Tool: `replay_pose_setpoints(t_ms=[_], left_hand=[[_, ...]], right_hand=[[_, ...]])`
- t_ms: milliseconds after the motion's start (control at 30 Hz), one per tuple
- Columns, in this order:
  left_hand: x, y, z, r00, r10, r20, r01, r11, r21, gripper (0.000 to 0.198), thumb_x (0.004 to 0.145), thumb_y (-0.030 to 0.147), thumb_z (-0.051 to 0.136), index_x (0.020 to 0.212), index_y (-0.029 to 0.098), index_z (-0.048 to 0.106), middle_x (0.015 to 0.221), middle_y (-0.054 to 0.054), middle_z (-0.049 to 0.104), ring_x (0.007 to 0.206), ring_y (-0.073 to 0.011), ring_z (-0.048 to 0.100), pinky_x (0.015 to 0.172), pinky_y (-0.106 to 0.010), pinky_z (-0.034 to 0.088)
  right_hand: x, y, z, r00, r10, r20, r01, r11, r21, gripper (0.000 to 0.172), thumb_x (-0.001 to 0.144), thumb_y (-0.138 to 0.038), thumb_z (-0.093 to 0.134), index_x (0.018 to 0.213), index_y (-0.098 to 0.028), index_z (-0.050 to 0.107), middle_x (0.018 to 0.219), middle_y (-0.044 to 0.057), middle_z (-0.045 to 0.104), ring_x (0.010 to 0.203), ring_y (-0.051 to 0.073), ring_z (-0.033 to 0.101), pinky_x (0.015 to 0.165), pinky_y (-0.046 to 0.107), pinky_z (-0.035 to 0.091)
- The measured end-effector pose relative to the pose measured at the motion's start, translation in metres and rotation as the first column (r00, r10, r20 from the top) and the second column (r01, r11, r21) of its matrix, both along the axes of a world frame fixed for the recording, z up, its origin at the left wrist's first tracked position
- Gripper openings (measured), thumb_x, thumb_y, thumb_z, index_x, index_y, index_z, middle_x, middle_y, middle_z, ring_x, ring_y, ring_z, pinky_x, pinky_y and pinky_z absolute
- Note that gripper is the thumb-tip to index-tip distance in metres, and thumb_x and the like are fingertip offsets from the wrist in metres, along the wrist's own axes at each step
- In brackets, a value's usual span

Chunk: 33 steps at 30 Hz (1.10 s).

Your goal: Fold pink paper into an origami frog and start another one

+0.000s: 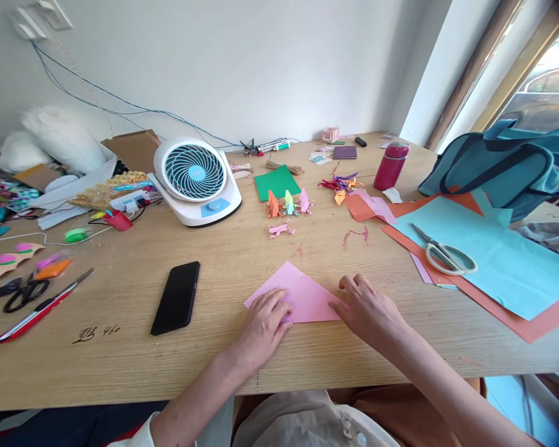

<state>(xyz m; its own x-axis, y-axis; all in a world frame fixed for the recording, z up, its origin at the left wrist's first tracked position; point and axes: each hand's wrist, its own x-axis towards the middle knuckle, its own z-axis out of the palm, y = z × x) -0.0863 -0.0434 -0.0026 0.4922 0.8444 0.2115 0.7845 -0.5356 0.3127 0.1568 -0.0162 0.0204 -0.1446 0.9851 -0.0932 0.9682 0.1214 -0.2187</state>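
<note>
A sheet of pink paper, folded into a triangle, lies on the desk in front of me with its point facing away. My left hand rests on its left part, fingers lying over the paper and thumb by the near edge. At the right corner is my right hand; its thumb touches the paper there, and its bent fingers are apart from the thumb. Beyond the sheet lies a small pink folded paper figure. Behind it stand orange, green and pink paper figures.
A black phone lies left of the paper, with a red-handled knife farther left. A white fan stands behind. Scissors rest on light blue paper at right, near a magenta bottle and a teal bag.
</note>
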Motion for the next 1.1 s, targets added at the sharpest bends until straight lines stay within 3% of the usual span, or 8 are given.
replay_pose_setpoints(t_ms=[100,267,333,467,600,733,900,1100], left_hand=[[-0.005,0.004,-0.004,0.999,0.020,0.045,-0.018,0.999,-0.029,0.016,0.090,0.020,0.061,0.106,0.020,0.060,0.139,-0.013,0.054,0.133,-0.0282,0.048,0.110,-0.050,0.042],[-0.010,0.008,-0.007,0.989,0.074,0.129,-0.066,0.996,-0.062,0.037,0.087,0.029,0.066,0.122,0.021,0.055,0.141,-0.013,0.052,0.136,-0.0297,0.044,0.112,-0.052,0.040],[-0.012,0.011,-0.008,0.985,0.096,0.140,-0.085,0.993,-0.080,0.048,0.086,0.034,0.068,0.129,0.020,0.053,0.143,-0.014,0.050,0.138,-0.0314,0.042,0.113,-0.053,0.038],[-0.016,0.022,-0.010,0.983,0.102,0.151,-0.086,0.990,-0.113,0.054,0.085,0.037,0.069,0.132,0.019,0.051,0.144,-0.015,0.049,0.138,-0.0321,0.040,0.114,-0.052,0.036],[-0.018,0.038,-0.010,0.981,0.118,0.156,-0.105,0.990,-0.091,0.051,0.087,0.033,0.065,0.133,0.020,0.050,0.143,-0.014,0.050,0.137,-0.0301,0.042,0.115,-0.050,0.034],[-0.023,0.060,-0.006,0.969,0.235,0.080,-0.231,0.972,-0.054,0.052,0.089,0.029,0.061,0.137,0.016,0.046,0.145,-0.016,0.046,0.139,-0.0309,0.038,0.115,-0.049,0.032],[-0.030,0.083,0.013,0.925,0.353,-0.140,-0.370,0.920,-0.128,0.050,0.081,0.033,0.070,0.127,0.019,0.055,0.128,-0.014,0.056,0.122,-0.0334,0.051,0.103,-0.048,0.042],[-0.023,0.093,0.036,0.890,0.371,-0.265,-0.435,0.865,-0.250,0.032,0.071,0.038,0.078,0.091,0.019,0.062,0.112,-0.011,0.059,0.111,-0.0321,0.057,0.091,-0.041,0.046]], right_hand=[[-0.001,-0.011,0.005,0.996,0.002,-0.088,-0.011,0.995,-0.098,0.023,0.091,-0.037,0.056,0.107,-0.020,0.054,0.097,0.008,0.066,0.087,0.024,0.066,0.059,0.028,0.033],[-0.003,-0.019,0.006,0.945,0.006,-0.328,-0.084,0.971,-0.223,0.016,0.082,-0.026,0.062,0.095,-0.021,0.054,0.073,-0.002,0.063,0.067,0.016,0.057,0.058,0.026,0.031],[-0.004,-0.018,0.006,0.915,0.031,-0.402,-0.135,0.963,-0.234,0.012,0.080,-0.027,0.061,0.080,-0.022,0.050,0.068,-0.004,0.058,0.061,0.013,0.050,0.056,0.025,0.029],[-0.008,-0.013,0.006,0.885,0.087,-0.457,-0.212,0.950,-0.230,0.026,0.081,-0.031,0.058,0.065,-0.021,0.040,0.060,-0.005,0.047,0.056,0.011,0.038,0.053,0.025,0.025],[-0.009,-0.006,0.006,0.869,0.067,-0.491,-0.188,0.962,-0.200,0.018,0.082,-0.027,0.055,0.068,-0.021,0.046,0.064,-0.004,0.051,0.060,0.012,0.042,0.056,0.025,0.027],[-0.006,-0.006,0.004,0.873,0.051,-0.485,-0.159,0.970,-0.184,0.018,0.084,-0.026,0.051,0.067,-0.021,0.046,0.065,-0.003,0.053,0.060,0.012,0.044,0.057,0.025,0.028],[-0.005,-0.010,-0.001,0.863,0.086,-0.498,-0.173,0.976,-0.130,0.011,0.085,-0.024,0.048,0.074,-0.021,0.050,0.073,-0.001,0.059,0.065,0.014,0.049,0.061,0.025,0.032],[-0.005,-0.016,-0.008,0.851,0.093,-0.517,-0.160,0.983,-0.088,0.012,0.085,-0.023,0.048,0.076,-0.022,0.055,0.076,0.000,0.062,0.068,0.015,0.053,0.062,0.025,0.033]])
